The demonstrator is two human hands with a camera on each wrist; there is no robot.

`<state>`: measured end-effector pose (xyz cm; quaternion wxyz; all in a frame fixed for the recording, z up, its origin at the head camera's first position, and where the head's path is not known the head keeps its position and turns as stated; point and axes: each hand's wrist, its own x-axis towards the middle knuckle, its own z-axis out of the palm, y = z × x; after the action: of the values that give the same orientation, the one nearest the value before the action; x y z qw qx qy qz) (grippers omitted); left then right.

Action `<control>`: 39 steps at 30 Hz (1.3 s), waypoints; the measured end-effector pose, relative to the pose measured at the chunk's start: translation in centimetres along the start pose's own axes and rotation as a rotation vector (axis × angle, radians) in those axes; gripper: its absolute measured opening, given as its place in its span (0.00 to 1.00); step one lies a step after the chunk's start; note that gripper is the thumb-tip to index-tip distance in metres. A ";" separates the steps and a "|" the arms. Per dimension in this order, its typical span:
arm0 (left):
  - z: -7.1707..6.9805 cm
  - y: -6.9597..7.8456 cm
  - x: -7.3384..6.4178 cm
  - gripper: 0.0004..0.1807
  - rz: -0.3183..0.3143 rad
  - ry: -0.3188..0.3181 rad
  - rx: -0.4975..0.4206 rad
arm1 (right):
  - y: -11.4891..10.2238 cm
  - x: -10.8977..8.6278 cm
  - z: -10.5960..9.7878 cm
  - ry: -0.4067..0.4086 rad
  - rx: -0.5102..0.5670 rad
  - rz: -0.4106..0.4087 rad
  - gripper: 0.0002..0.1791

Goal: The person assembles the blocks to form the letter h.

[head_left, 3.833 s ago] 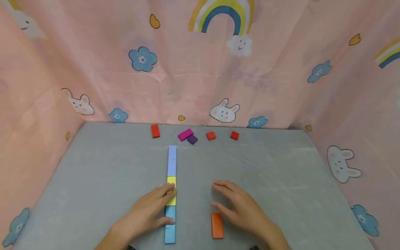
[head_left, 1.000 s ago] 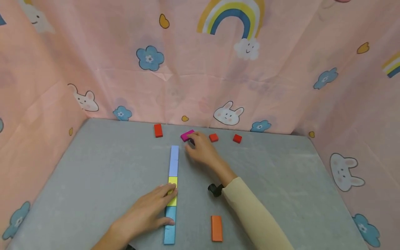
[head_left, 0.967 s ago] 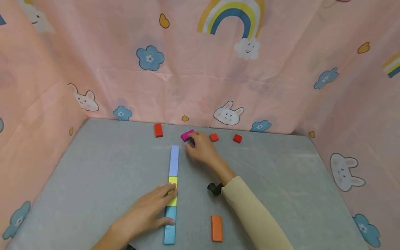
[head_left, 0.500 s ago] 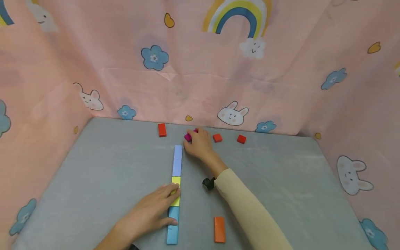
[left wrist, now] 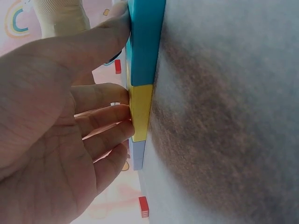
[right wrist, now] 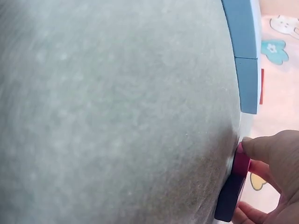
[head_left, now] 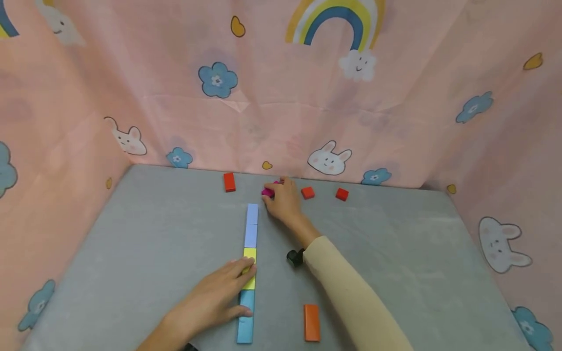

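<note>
My left hand [head_left: 210, 297] lies along a straight row of blocks, its loosely extended fingers touching the yellow part [head_left: 250, 252] and its thumb on the teal-blue part [head_left: 245, 331]. Two pale lavender blocks [head_left: 251, 236] continue the row at the far end. Near the back edge, my right hand [head_left: 286, 202] pinches a magenta block [head_left: 267, 193]. In the right wrist view, its thumb presses one end of the magenta block [right wrist: 241, 161], and other fingertips reach the far side of a dark purple block [right wrist: 230, 199] against it. The head view hides that purple block behind the hand.
Along the back edge lie a red block [head_left: 229, 182] on the left and two small red blocks [head_left: 308, 193] right of my right hand. An orange block [head_left: 311, 322] rests at the front, beside my right sleeve [head_left: 351, 292]. A pink printed cloth [head_left: 272, 122] walls in the grey table.
My right hand has gone from beside the orange block to the back and closed over the magenta and purple blocks. The left hand keeps its place on the row; the head view shifts slightly.
</note>
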<state>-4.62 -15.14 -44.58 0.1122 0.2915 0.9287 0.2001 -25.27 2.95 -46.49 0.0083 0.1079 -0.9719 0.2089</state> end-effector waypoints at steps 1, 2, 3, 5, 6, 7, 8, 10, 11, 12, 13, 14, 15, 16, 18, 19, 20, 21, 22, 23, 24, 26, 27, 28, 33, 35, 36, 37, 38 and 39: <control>0.0 0.0 0.1 0.47 -0.002 -0.003 0.001 | 0.0 0.0 -0.1 0.005 -0.012 0.006 0.22; 0.1 0.1 0.2 0.47 -0.001 -0.004 -0.001 | 0.0 -0.1 -0.1 0.009 -0.019 0.012 0.22; 0.1 0.1 0.3 0.48 -0.005 -0.009 -0.004 | 0.1 -0.1 -0.2 0.009 -0.026 0.014 0.22; 0.1 0.2 0.4 0.48 -0.015 -0.016 -0.006 | 0.1 -0.1 -0.3 0.010 -0.032 0.010 0.22; 0.1 0.2 0.4 0.48 -0.018 -0.017 -0.007 | 0.1 -0.2 -0.3 0.008 -0.032 0.007 0.22; 0.2 0.2 0.4 0.48 -0.018 -0.018 -0.006 | 0.1 -0.2 -0.3 0.007 -0.029 0.005 0.22; 0.1 0.2 0.4 0.48 -0.019 -0.019 -0.007 | 0.1 -0.2 -0.3 0.003 -0.023 0.005 0.23; 0.1 0.2 0.4 0.48 -0.019 -0.020 -0.007 | 0.2 -0.3 -0.2 0.003 -0.022 0.005 0.24; 0.1 0.2 0.3 0.48 -0.018 -0.020 -0.008 | 0.2 -0.3 -0.2 0.002 -0.020 0.006 0.24; 0.1 0.2 0.3 0.48 -0.017 -0.020 -0.008 | 0.2 -0.3 -0.2 0.001 -0.018 0.006 0.25; 0.1 0.2 0.3 0.48 -0.017 -0.020 -0.009 | 0.2 -0.3 -0.2 0.001 -0.013 0.008 0.26; 0.1 0.2 0.2 0.48 -0.019 -0.021 -0.012 | 0.3 -0.3 -0.2 0.005 -0.010 0.008 0.26; 0.1 0.2 0.2 0.48 -0.019 -0.021 -0.013 | 0.3 -0.4 -0.2 0.010 -0.008 0.007 0.27; 0.1 0.2 0.2 0.48 -0.020 -0.021 -0.016 | 0.3 -0.4 -0.3 0.013 -0.004 0.004 0.27; 0.1 0.2 0.1 0.48 -0.024 -0.020 -0.021 | 0.3 -0.5 -0.5 0.025 0.005 -0.009 0.27; 0.1 0.2 0.1 0.48 -0.024 -0.019 -0.023 | 0.4 -0.6 -0.6 0.034 0.011 -0.019 0.27; 0.1 0.2 0.2 0.48 -0.023 -0.018 -0.024 | 0.5 -0.7 -0.8 0.043 0.016 -0.030 0.27; 0.1 0.2 0.2 0.48 -0.022 -0.017 -0.022 | 0.5 -0.9 -0.9 0.049 0.023 -0.042 0.27; 0.1 0.2 0.2 0.48 -0.021 -0.015 -0.022 | 0.6 -1.0 -1.1 0.055 0.034 -0.054 0.27; 0.1 0.2 0.2 0.48 -0.021 -0.015 -0.020 | 0.6 -1.2 -1.3 0.060 0.046 -0.065 0.27; 0.0 0.2 0.3 0.48 -0.021 -0.015 -0.019 | 0.7 -1.4 -1.5 0.061 0.059 -0.074 0.28; 0.1 0.3 0.3 0.48 -0.019 -0.017 -0.018 | 0.9 -1.9 -2.1 0.059 0.077 -0.090 0.28; 0.1 0.3 0.3 0.48 -0.021 -0.019 -0.018 | 1.0 -2.2 -2.3 0.055 0.088 -0.095 0.29; 0.1 0.3 0.2 0.48 -0.024 -0.019 -0.021 | 1.0 -2.4 -2.5 0.050 0.100 -0.099 0.29; 0.0 0.3 0.2 0.48 -0.037 -0.026 -0.037 | 1.2 -3.6 -3.3 -0.002 0.124 -0.117 0.31; -0.1 0.4 0.2 0.48 -0.050 -0.043 -0.047 | 1.2 -4.1 -3.5 -0.024 0.134 -0.129 0.31; -0.2 0.4 0.2 0.49 -0.058 -0.054 -0.055 | 1.2 -4.3 -3.6 -0.033 0.136 -0.136 0.31; -0.2 0.4 0.2 0.49 -0.063 -0.062 -0.058 | 1.3 -4.6 -3.6 -0.039 0.136 -0.145 0.31; -0.3 0.5 0.2 0.49 -0.070 -0.070 -0.063 | 1.4 -4.9 -3.7 -0.041 0.137 -0.157 0.31; -0.3 0.5 0.2 0.49 -0.071 -0.072 -0.066 | 1.5 -5.1 -3.7 -0.041 0.134 -0.171 0.31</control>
<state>-4.65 -14.74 -44.10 0.1622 0.2613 0.9267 0.2159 -20.68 6.88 -44.00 -0.0009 0.1952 -0.9430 0.2695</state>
